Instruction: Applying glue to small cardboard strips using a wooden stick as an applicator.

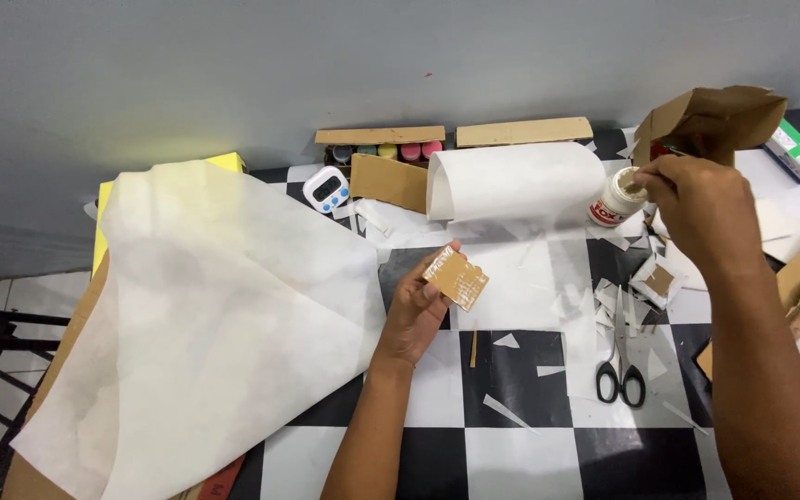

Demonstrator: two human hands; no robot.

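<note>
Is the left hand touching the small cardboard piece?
Touching. The head view shows the left hand with its fingers gripping the edge of the small cardboard piece.

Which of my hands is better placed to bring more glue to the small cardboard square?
Probably the right hand: it is already at the mouth of the white glue bottle. The left hand is occupied holding the small brown cardboard square.

A small cardboard piece (456, 278) is held in the left hand (416, 310); the white glue bottle (617, 198) is touched by the right hand (706, 215).
</note>
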